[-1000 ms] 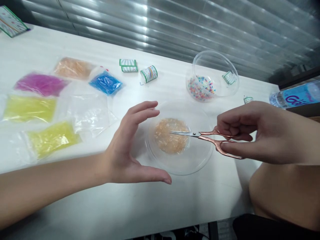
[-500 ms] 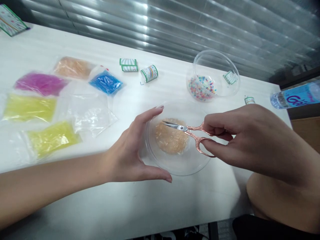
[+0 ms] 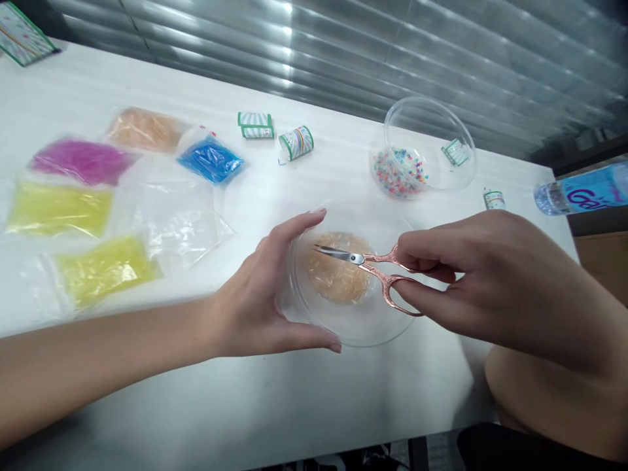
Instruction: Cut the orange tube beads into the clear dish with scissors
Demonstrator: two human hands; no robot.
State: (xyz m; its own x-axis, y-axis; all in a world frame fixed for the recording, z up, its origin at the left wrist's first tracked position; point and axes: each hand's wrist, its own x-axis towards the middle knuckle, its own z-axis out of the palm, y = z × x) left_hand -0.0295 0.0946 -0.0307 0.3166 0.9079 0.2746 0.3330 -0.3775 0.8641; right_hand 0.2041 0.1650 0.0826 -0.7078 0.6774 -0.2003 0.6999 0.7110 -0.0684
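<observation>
My left hand point(image 3: 267, 294) steadies the left side of a clear plastic bowl point(image 3: 377, 332), its thumb and fingers curved round opposite parts of the wall. A round, peach-coloured translucent mass point(image 3: 338, 281) lies in the bottom of this bowl. Over it, my right hand point(image 3: 456, 275) holds small copper-handled scissors point(image 3: 356, 259), with fingers through the loops. The silver blades point left and lie almost together. Whether the tips touch the mass I cannot tell.
Plastic bags of yellow point(image 3: 105, 268), purple point(image 3: 83, 160), peach point(image 3: 144, 129) and blue point(image 3: 210, 159) material lie at left. Behind stands a clear bowl point(image 3: 473, 163) near colourful beads point(image 3: 400, 171). Rolled green-edged packets point(image 3: 297, 142) lie farther back. A bottle point(image 3: 583, 190) lies at right.
The scissors have tipped slightly, with their blade tips a little lower and farther left, and the blades look closer together. My left hand keeps its place on the bowl.
</observation>
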